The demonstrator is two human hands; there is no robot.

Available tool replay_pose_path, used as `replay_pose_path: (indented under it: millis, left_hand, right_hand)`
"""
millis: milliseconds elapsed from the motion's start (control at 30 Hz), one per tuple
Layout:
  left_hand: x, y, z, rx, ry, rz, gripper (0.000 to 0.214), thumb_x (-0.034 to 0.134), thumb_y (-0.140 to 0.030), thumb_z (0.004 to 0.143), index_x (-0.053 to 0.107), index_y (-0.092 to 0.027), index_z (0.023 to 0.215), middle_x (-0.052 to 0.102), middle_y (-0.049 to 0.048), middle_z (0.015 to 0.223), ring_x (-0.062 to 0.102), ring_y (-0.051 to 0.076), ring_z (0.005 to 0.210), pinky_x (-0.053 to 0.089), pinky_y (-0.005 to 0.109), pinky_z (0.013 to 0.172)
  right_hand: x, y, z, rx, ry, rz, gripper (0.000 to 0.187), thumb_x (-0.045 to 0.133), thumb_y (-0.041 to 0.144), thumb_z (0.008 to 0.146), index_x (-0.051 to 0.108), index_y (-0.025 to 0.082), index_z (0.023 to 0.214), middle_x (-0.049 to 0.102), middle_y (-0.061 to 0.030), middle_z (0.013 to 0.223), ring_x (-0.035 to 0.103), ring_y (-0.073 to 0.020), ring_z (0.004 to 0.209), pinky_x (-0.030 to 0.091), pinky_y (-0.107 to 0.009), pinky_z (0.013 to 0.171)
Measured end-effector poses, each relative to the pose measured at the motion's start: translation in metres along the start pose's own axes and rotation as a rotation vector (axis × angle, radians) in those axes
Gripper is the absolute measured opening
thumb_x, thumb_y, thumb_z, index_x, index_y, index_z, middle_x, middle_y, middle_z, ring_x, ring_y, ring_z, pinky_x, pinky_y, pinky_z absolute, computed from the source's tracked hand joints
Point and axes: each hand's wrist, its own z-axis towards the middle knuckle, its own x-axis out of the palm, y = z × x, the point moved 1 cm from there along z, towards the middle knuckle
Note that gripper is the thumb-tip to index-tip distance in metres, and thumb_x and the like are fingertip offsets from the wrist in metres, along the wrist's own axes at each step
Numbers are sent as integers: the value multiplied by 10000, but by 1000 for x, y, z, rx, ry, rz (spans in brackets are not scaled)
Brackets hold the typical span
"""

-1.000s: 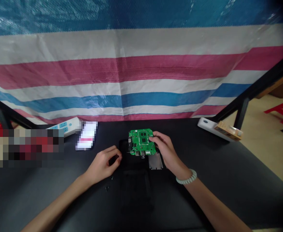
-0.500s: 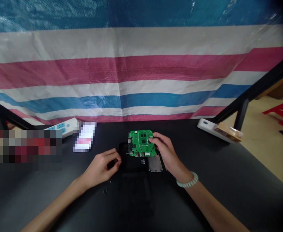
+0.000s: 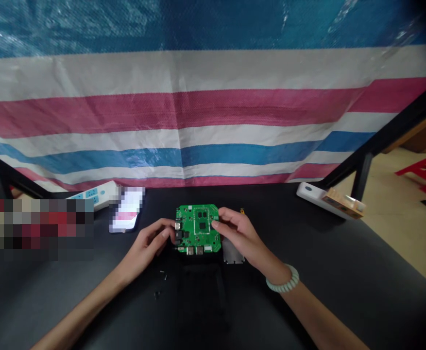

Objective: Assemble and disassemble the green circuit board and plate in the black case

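My right hand (image 3: 240,233) grips the right edge of a green circuit board (image 3: 193,223), thumb on top. The board lies nearly level, chips up, with metal ports along its front and left edges. My left hand (image 3: 154,245) is curled at the board's left edge, fingertips beside the ports; whether they hold the board or the dark case under it is hidden. A silver metal plate (image 3: 233,253) shows partly below my right hand. In front of the board lies a flat black cover (image 3: 201,296), hard to make out against the table.
Several small screws (image 3: 165,277) lie left of the cover. A phone (image 3: 127,209) and a white power strip (image 3: 103,193) are at the back left. At the back right, a brown box (image 3: 344,201) rests against a white bar (image 3: 311,193). A striped sheet (image 3: 213,109) hangs behind the table.
My right hand has brought the circuit board left and toward me, over the dark case. My left hand has shifted slightly left and now sits against the board's left side.
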Motion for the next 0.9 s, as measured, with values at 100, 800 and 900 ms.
replay_pose_path:
  millis: [100,800,900]
  left_hand:
    - [3,-2,0,-26,54,-16,448,619,-613,1005,663,-176,920,483,-17,735,332,106,599,259,220,524]
    - [-4,-4,4,-290,-302,-410,530,872,-629,787,565,-204,862,490,-61,700,478,85,549,437,177,496]
    - [-10,-2,9,-307,-427,-460,547,936,-585,718,611,-202,934,628,-40,775,624,130,641,545,219,581]
  right_hand:
    - [5,-5,-1,25,66,19,294,780,508,900,670,235,899,647,5,808,604,-154,710,500,-295,653]
    - [3,1,-4,-3,197,-94,154,667,363,979,691,221,1031,747,-15,749,688,-160,686,531,-305,666]
    - [-2,4,0,-7,126,-91,163,686,368,945,701,216,1002,731,-8,721,674,-155,658,517,-292,633]
